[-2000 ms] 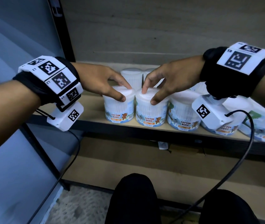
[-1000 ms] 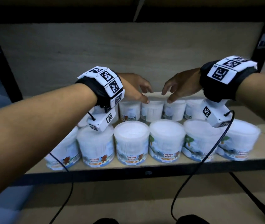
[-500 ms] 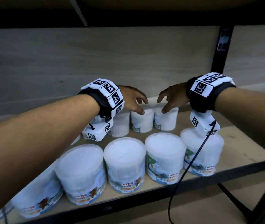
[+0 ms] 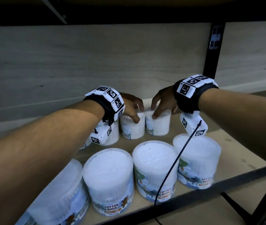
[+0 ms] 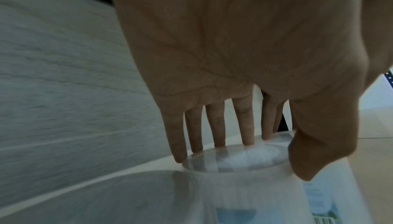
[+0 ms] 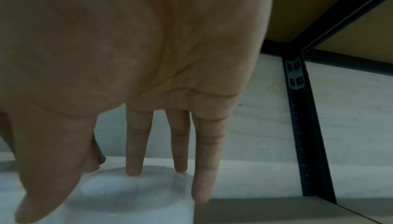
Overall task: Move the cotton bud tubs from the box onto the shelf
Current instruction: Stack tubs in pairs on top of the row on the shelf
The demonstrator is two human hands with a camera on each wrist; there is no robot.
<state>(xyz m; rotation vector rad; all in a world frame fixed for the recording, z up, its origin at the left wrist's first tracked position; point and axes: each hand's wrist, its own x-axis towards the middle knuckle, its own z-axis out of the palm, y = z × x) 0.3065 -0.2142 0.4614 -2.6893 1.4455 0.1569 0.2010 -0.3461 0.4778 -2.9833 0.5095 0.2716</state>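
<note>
Both my hands are at the back of the shelf (image 4: 236,153), each on top of one cotton bud tub in the rear row.

Left hand (image 4: 131,106): fingers spread and curved down over the lid of the rear left tub (image 4: 133,129), thumb pressed against its front wall. In the left wrist view my fingertips (image 5: 247,136) come down at the far rim of the lid and the thumb lies at about 3 o'clock on the tub, so the hand is clamped around the top of it.

Right hand (image 4: 163,103): same grasp on the rear right tub (image 4: 159,125), which stands just beside the left one. In the right wrist view two fingertips (image 6: 134,165) rest on the lid, the little finger hangs down the side at 3 o'clock and the thumb sits at 8 o'clock.

Both tubs stand upright on the shelf board near the pale back panel (image 4: 80,65).

Front row (image 4: 155,169): more tubs, upright, labels reading COTTON BUDS, at 6 o'clock from my hands. A third rear tub (image 4: 113,133) is partly hidden behind my left wrist camera.

A black upright post (image 4: 213,51) stands at 1 o'clock
</note>
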